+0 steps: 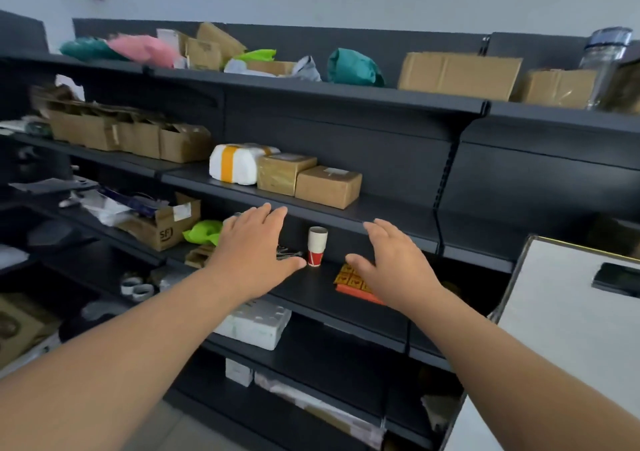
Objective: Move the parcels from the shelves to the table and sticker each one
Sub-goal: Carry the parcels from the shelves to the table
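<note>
**A:** How far along is the job?

**B:** Early, by the look of it. Dark shelves (346, 215) fill the view and carry many parcels (457, 74) on every level. The white table (561, 315) is at the near right. The part in view holds only a dark phone (616, 279) and no parcel. No sticker shows on anything.

**A:** Which parcels are nearest?

**B:** Three on the middle shelf, just beyond the hands. A white parcel (235, 164) with a yellow band is on the left. Two brown boxes (329, 185) sit side by side to its right.

**A:** And the hands?

**B:** Both arms stretch forward, palms down. The left hand (252, 246) and right hand (398, 263) hover apart at the shelf's front edge, spread wide and holding nothing. Between them, farther back on the lower shelf, stands a paper cup (317, 246). A yellow and red sheet (349, 277), perhaps the stickers, lies partly hidden behind the right hand.
</note>
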A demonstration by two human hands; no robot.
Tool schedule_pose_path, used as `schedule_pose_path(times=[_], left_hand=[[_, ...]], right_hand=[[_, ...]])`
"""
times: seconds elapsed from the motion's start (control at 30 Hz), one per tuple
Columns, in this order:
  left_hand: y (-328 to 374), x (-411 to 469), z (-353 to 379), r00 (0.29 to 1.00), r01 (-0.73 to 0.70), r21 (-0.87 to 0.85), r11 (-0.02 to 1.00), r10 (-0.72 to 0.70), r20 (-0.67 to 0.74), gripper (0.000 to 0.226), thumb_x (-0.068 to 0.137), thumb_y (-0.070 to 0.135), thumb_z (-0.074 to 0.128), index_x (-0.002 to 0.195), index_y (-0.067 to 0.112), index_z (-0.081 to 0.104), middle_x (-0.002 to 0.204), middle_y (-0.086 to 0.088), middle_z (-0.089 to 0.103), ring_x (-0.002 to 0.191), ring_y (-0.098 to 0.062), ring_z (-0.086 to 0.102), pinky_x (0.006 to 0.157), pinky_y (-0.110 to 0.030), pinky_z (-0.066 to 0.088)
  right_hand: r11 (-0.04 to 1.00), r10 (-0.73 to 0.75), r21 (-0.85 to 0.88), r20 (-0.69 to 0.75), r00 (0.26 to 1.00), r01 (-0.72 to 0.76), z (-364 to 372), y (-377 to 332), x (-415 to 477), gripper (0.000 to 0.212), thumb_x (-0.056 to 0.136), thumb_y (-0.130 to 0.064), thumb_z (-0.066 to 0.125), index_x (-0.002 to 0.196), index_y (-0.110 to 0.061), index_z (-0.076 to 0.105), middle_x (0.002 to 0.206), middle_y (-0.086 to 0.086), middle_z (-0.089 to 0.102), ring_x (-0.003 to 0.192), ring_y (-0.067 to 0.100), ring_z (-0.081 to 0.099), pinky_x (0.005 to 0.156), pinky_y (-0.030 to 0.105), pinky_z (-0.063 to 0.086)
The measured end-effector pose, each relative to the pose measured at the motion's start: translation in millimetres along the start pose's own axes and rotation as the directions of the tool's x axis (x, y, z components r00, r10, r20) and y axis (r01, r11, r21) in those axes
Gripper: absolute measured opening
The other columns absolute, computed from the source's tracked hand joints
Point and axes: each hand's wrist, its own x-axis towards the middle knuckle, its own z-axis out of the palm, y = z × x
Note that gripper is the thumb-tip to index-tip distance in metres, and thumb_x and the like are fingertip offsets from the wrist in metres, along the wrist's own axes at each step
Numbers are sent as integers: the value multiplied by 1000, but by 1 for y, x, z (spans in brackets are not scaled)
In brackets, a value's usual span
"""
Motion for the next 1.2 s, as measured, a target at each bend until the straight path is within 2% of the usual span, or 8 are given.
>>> schedule_pose_path(times=[0.1, 0.23, 0.47, 0.6, 0.8, 0.93, 1.03, 1.2], left_hand=[[-27, 12, 1, 1000, 27, -25, 999, -27, -9, 92, 80, 66, 56, 150, 22, 15, 157, -1, 22, 146, -18, 13, 117, -44, 19], [-53, 40, 9, 998, 56, -28, 998, -56, 6, 92, 81, 64, 56, 151, 22, 13, 159, -1, 16, 146, -18, 13, 118, -42, 17], [-80, 135, 49, 999, 51, -80, 995, -51, 2, 90, 82, 61, 57, 151, 21, 14, 157, 0, 20, 144, -20, 19, 117, -40, 21], [-85, 201, 75, 1000, 2, -96, 995, -1, 11, 90, 83, 60, 57, 151, 20, 14, 157, 0, 21, 143, -19, 20, 117, -38, 19], [-93, 280, 121, 998, -47, -149, 988, 53, 38, 88, 82, 59, 59, 150, 20, 18, 153, -2, 30, 139, -22, 29, 114, -39, 26], [-102, 323, 149, 991, -87, -211, 974, 106, 80, 92, 82, 58, 60, 151, 21, 12, 158, -1, 18, 145, -21, 17, 118, -39, 20], [-109, 346, 166, 983, -141, -249, 958, 165, 76, 92, 82, 55, 62, 152, 22, 11, 158, 1, 16, 145, -19, 15, 118, -39, 19], [-119, 369, 180, 956, -269, -326, 906, 292, 25, 88, 86, 50, 60, 152, 23, 8, 159, 2, 11, 146, -17, 10, 117, -34, 14]], right_hand=[[1000, -5, 23, -5, 1000, 5, 6, -15, 29, 69, 96, -49, 47, 151, -17, 20, 158, 1, 20, 145, 18, 18, 116, 34, 20], [998, 22, 67, -19, 1000, -21, 23, -20, 73, 68, 96, -47, 47, 151, -15, 21, 158, 1, 22, 144, 19, 22, 113, 32, 25], [989, 109, 107, -56, 992, -103, 70, 5, 178, 72, 93, -49, 50, 149, -13, 23, 156, 5, 24, 139, 24, 32, 107, 37, 35], [978, 171, 131, -67, 983, -161, 91, 29, 246, 66, 91, -51, 52, 142, -13, 34, 147, 6, 36, 125, 26, 46, 97, 40, 46], [954, 272, 144, -42, 961, -264, 124, 55, 312, 77, 91, -50, 53, 151, -16, 18, 157, 5, 22, 135, 26, 36, 105, 40, 41], [943, 316, 119, -36, 948, -310, 141, 60, 340, 81, 91, -51, 53, 152, -14, 15, 156, 11, 21, 137, 31, 33, 109, 41, 35], [923, 376, 96, -36, 926, -372, 153, 58, 354, 81, 91, -52, 52, 152, -16, 13, 156, 12, 21, 136, 31, 35, 107, 40, 36], [893, 449, 62, -81, 890, -445, 159, 49, 366, 72, 92, -48, 55, 149, -20, 22, 138, 9, 46, 120, 24, 51, 93, 31, 44]])
